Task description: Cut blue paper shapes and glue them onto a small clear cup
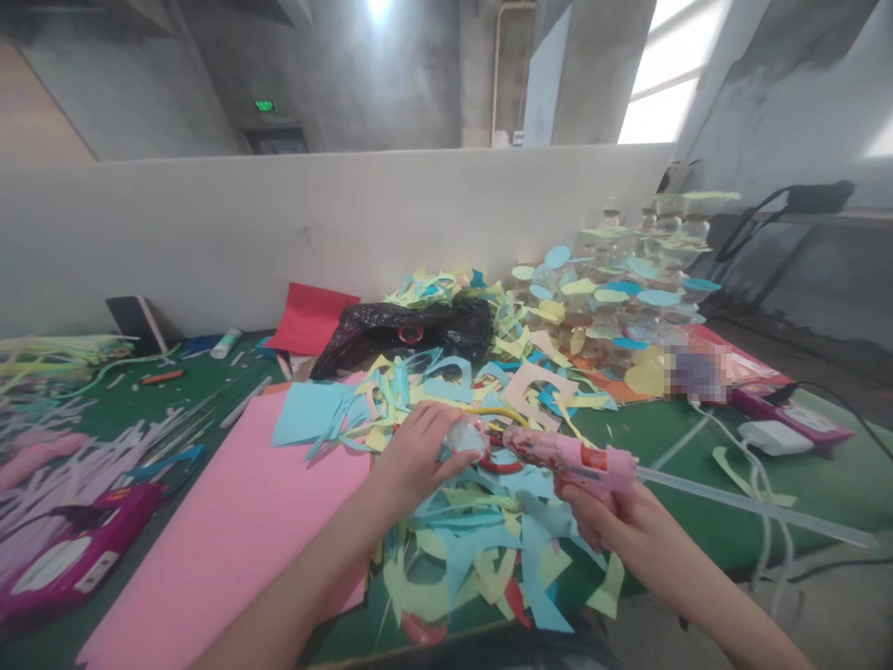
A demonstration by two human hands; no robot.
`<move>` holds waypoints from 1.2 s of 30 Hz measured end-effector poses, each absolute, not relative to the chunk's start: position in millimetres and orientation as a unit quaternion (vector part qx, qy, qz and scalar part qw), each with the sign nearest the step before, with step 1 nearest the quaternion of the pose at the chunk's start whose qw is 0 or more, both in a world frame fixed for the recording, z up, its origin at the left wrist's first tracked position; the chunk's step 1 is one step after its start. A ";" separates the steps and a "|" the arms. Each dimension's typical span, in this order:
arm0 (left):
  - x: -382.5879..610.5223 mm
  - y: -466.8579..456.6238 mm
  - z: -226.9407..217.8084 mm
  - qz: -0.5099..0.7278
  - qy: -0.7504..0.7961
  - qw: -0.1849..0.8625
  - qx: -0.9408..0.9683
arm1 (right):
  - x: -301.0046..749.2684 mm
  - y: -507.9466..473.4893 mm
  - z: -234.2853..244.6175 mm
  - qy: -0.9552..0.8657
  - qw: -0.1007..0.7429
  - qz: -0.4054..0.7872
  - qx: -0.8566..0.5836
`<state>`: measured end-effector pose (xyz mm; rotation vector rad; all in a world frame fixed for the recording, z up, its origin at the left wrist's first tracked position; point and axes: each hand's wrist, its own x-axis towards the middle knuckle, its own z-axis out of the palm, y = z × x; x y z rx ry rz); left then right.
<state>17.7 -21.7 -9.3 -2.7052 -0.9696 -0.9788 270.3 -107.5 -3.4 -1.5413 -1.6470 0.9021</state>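
Note:
My right hand (610,516) is closed round the grip of a pink hot glue gun (568,456), whose nozzle points left. A long clear glue stick (753,507) juts from the gun's back toward the right. My left hand (419,451) pinches a small clear rounded object (466,435) right at the nozzle tip. Both hands hover over a heap of blue, yellow and pink paper scraps (481,540) on the green table (823,475). Red-handled scissors (497,462) lie just under the gun.
A large pink sheet (230,530) lies at left beside a magenta box (76,549). A black plastic bag (405,330) and red paper (311,316) sit further back. Several clear bottles capped with paper discs (628,279) stand at back right; a white adapter (774,435) and cables lie at right.

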 end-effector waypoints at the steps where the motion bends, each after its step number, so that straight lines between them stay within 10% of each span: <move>1: 17.9 -21.8 -9.3 -0.323 -0.315 0.057 -0.890 | 270.4 -107.2 -4.0 -0.635 0.351 0.348 -0.594; 36: 16.9 -20.1 -8.7 -0.317 -0.313 0.064 -0.893 | 272.4 -107.8 -4.4 -0.608 0.358 0.374 -0.602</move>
